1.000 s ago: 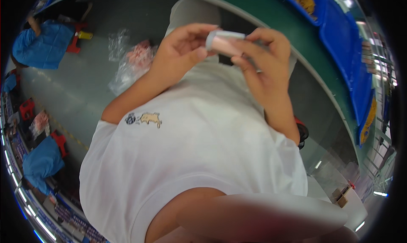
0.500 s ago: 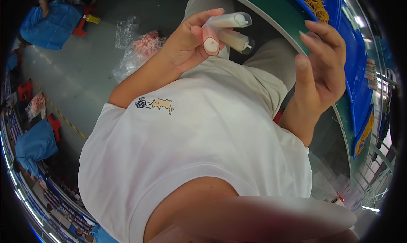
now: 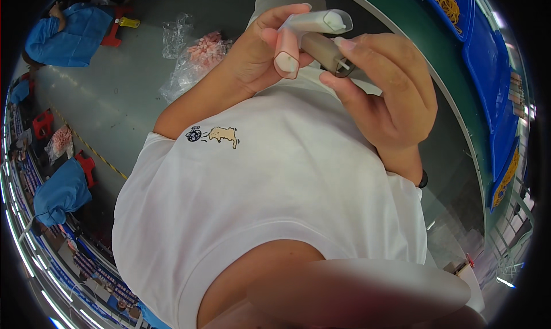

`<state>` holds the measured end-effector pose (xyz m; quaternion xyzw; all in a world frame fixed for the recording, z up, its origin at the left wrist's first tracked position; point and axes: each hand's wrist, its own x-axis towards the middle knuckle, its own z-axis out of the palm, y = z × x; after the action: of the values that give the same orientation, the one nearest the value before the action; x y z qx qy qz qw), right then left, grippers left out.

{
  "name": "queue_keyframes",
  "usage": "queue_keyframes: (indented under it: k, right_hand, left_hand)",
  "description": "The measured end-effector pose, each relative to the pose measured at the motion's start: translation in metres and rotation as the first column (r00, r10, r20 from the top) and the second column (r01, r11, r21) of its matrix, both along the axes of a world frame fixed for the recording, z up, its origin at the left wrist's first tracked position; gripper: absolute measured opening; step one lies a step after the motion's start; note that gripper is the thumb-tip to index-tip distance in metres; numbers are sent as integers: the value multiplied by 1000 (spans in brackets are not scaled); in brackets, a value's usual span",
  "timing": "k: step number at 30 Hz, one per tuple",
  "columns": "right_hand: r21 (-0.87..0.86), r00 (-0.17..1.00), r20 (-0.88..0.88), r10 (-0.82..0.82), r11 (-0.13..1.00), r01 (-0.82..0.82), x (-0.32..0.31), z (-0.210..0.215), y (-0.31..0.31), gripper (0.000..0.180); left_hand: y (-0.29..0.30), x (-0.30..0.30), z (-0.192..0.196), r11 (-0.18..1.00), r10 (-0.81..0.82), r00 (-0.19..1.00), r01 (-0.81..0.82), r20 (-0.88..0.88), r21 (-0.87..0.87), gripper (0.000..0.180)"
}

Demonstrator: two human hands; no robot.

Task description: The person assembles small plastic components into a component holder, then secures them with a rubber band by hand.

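My left hand point(image 3: 261, 50) closes round a cluster of three capped plastic tubes that fan out from its fingers. One is a clear whitish tube point(image 3: 318, 22), pointing right. A pink tube point(image 3: 286, 58) with a white core points down toward my shirt. Between them a smoky grey tube point(image 3: 322, 52) slants right, a thin white pin showing at its end. My right hand point(image 3: 396, 88) has its thumb and fingertips on either side of the grey tube's end. Whether the tubes join inside my left hand is hidden.
A green table edge point(image 3: 396, 24) curves along the right, bearing blue trays point(image 3: 493, 82) with yellow rubber bands point(image 3: 441, 4). On the floor at left lies a clear bag point(image 3: 198, 59) of pink pieces. People in blue point(image 3: 69, 33) sit by red stools point(image 3: 117, 27) farther left.
My right hand has moved left from open air to the grey tube's end and closed on it. My left hand still holds the tubes, turned slightly.
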<state>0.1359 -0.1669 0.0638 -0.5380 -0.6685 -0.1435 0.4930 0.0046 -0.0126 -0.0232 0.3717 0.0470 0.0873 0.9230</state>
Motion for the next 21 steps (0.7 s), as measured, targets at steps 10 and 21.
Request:
queue_keyframes:
  k: [10,21]
  right_hand:
    - [-19,993,-116,18,1000,-21,13,4,-8,43]
    - [-341,980,-152,-126,938,68,16,1,-16,31]
  left_hand:
    - [-2,8,3,993,-27,997,36,73,-116,63]
    - [-5,10,-27,985,-165,985,163,-46,-60,60]
